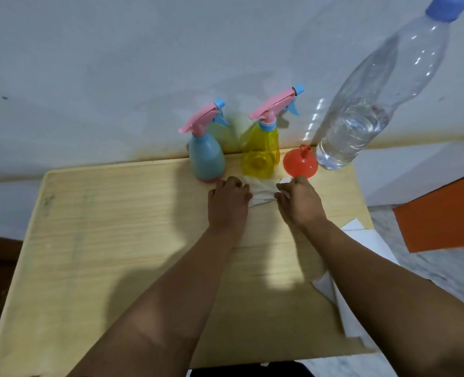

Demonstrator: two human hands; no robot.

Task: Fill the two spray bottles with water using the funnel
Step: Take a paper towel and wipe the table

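Blue spray bottle (208, 156) stands leftmost at the table's (116, 227) far edge, pink trigger head on; yellow spray bottle (260, 152) just right of it, head on too. We see our left hand (229, 202) and right hand (300, 204) in front, fingers curled, each pinching an end of a white cloth (260, 191) that reaches the yellow bottle's base. Red funnel (300, 163) sits mouth-down beside that bottle, then the capped water bottle (361, 123), partly full, at the far right corner. Risk: tugging the cloth could nudge the light bottles or funnel over. Nothing filled yet, we judge. White paper (361, 240) hangs off the right edge; an orange panel (443, 213) lies beyond it. Cloth and spray heads block filling.
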